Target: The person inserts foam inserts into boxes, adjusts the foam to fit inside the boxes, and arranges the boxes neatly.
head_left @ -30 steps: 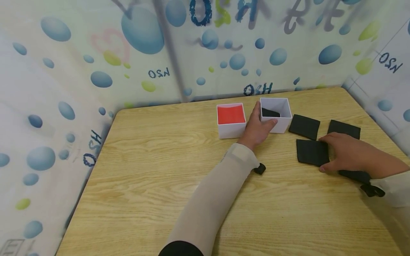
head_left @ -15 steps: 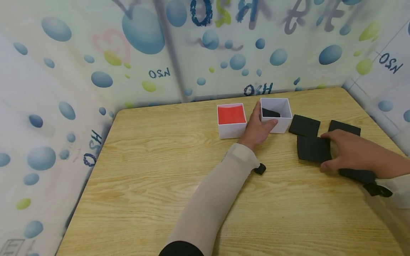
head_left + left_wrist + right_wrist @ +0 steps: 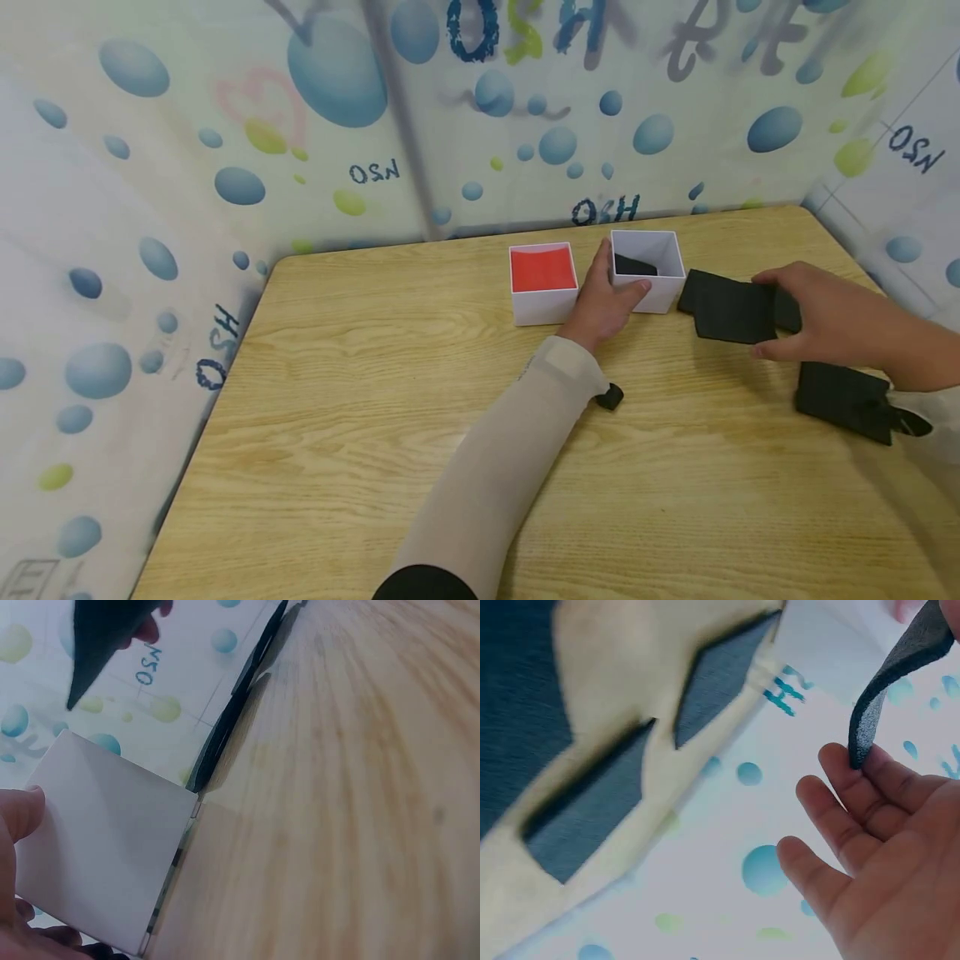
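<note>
Resting against the near left corner of a white box (image 3: 649, 268), the left hand (image 3: 602, 298) has its thumb along the box's front wall and its fingers up the left wall, curled round that corner. This box stands near the far edge of the wooden table (image 3: 360, 392), and a black square lies tilted inside it. Just to its left, with the hand between the two, stands a second white box (image 3: 542, 283) whose inside shows red.

The right hand (image 3: 806, 317) pinches a black foam square (image 3: 731, 310), lifted off the table just right of the gripped box; the right wrist view shows the sheet bending over the fingers (image 3: 870, 787). Behind and partly under it another black square (image 3: 693, 287) lies flat, close to the box's right wall. One more black square (image 3: 840, 400) lies nearer the right edge of the table, below the right wrist.

A pale sleeve (image 3: 495, 475) covers the left forearm, which crosses the middle of the table from the near edge. Around the far and side edges runs a wall patterned with blue and green bubbles (image 3: 337, 75).
</note>
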Demonstrator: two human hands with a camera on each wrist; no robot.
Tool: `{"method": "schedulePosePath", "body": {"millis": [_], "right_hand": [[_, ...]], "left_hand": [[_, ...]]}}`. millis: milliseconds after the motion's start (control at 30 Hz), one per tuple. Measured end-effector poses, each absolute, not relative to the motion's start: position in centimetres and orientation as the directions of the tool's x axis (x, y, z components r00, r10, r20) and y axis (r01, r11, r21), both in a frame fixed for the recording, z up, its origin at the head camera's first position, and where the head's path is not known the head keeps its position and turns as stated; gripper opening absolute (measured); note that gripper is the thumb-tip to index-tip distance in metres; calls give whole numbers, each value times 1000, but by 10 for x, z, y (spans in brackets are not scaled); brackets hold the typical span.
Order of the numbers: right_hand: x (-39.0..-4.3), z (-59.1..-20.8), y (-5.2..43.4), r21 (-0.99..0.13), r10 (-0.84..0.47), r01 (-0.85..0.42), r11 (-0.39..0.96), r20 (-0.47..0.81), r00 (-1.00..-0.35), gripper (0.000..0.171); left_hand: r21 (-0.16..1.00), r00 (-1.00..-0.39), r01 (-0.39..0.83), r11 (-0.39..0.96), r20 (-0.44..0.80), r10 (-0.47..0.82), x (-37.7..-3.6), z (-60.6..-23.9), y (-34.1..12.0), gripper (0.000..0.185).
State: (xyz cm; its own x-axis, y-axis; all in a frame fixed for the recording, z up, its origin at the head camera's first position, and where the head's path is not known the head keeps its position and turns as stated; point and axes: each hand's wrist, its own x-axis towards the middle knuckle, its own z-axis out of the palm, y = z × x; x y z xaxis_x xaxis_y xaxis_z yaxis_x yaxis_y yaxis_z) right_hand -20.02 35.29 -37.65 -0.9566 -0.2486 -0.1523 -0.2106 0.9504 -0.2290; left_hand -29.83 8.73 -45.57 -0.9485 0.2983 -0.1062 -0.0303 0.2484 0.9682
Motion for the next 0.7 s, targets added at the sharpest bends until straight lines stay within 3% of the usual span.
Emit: {"method": "schedulePosePath", "body": {"millis": [367,700], "right_hand": [[-230,-347,336,-271,-283,-241,932,-126,-951,103],[-263,-342,316,-317,-295,-244,917,-123,-948,105]], "left_hand": [[969,-947,-11,249,-90,307,-299,-456,87,92],[968,-946,-24,250,-103,309,-298,-455,86,92]]}}
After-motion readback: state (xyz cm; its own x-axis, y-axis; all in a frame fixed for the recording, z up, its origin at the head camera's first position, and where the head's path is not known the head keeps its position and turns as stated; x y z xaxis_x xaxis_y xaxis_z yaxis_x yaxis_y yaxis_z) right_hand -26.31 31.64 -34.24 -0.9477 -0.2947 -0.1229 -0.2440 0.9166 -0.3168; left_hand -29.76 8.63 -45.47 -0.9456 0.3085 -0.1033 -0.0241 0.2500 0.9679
